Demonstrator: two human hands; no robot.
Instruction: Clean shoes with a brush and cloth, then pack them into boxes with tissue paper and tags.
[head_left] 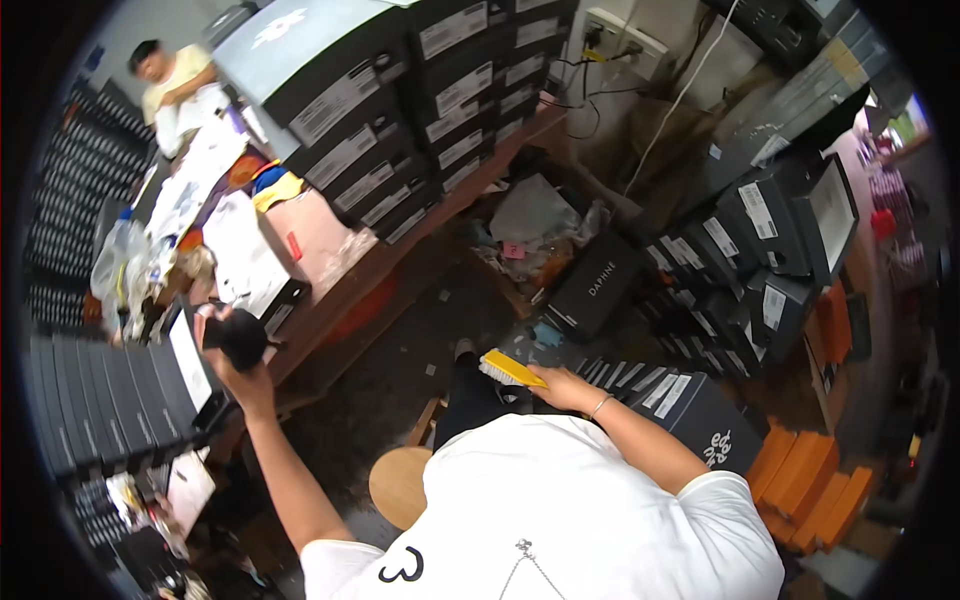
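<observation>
My left hand [218, 365] is closed round a black shoe [241, 338], raised at the left beside the workbench; its outline is partly blurred and its underside hidden. In my right hand [565, 388] is a yellow-handled brush [515, 368] with white bristles, gripped by one end and held out in front of my body. The bristles touch nothing that I can make out. An open white-lined box [190, 365] lies just beyond my left hand, next to a white-topped box [245, 250] on the bench.
Stacked dark shoe boxes [350, 110] rise at the back of the workbench [400, 262]. More boxes [735, 230] pile up at the right, with orange boxes [800, 475] below. A round wooden stool [400, 485] stands beside me. Another person [178, 80] sits at the far left.
</observation>
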